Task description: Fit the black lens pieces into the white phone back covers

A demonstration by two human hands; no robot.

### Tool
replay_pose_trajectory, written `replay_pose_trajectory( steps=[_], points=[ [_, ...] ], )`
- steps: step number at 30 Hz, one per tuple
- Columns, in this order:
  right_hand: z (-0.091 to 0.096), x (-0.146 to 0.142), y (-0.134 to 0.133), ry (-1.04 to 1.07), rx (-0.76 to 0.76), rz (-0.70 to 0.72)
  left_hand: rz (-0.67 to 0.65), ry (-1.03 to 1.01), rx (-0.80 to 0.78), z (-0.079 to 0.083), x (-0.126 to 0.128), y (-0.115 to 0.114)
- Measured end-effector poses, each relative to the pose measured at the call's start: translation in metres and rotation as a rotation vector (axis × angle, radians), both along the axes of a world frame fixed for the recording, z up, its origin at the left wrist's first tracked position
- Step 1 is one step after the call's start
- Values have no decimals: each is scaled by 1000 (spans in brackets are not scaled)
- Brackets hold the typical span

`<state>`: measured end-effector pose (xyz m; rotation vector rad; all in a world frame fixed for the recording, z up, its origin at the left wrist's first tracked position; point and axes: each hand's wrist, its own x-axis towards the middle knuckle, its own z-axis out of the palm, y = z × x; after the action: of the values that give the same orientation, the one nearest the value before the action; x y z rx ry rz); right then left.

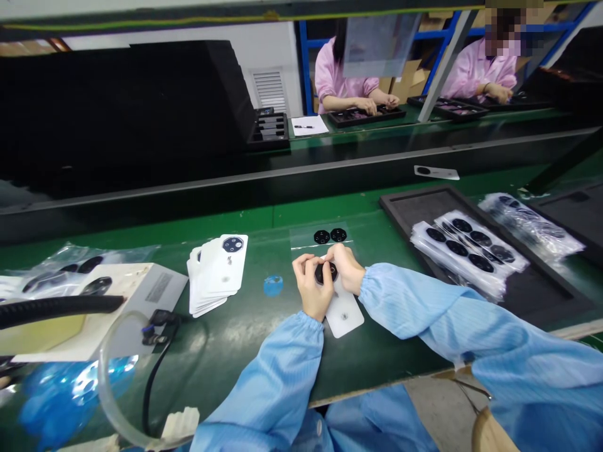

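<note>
In the head view a white phone back panel (345, 317) lies on the green bench in front of me, its lower end bare. A round black camera disc (326, 272) sits at its upper end. My left hand (313, 285) has its thumb and fingers closed around the disc. My right hand (346, 269) is closed too, fingertips pinched at the disc's upper edge. Just beyond the hands, two more black discs (330, 235) lie on a clear film strip. To the left are a small blue film piece (273, 285) and a fanned stack of white panels (217, 274).
Bagged black discs (466, 242) lie on a dark foam tray (527, 298) at right. A white box device (162, 285) with a hose (104, 376) stands left, near crumpled blue film (78, 395). A lone panel (436, 172) lies farther back. Two people in pink work across the bench.
</note>
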<state>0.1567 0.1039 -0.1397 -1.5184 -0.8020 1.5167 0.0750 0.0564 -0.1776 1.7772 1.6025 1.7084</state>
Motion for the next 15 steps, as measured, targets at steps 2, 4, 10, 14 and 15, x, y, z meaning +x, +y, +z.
replay_pose_trajectory(
  steps=[2, 4, 10, 14, 15],
  points=[
    [5, 1, 0, 30, -66, 28, 14, 5, -11, -1, -2, 2],
    [12, 3, -2, 78, -120, 78, 37, 0, -23, -2, -4, 4],
    [26, 10, -15, 195, -117, 196, 78, -26, -44, -4, -7, 8],
    [20, 12, -21, 188, -59, 168, 56, -18, -46, -3, -6, 7],
    [18, 12, -22, 181, -47, 152, 51, -15, -50, -3, -5, 7]
  ],
)
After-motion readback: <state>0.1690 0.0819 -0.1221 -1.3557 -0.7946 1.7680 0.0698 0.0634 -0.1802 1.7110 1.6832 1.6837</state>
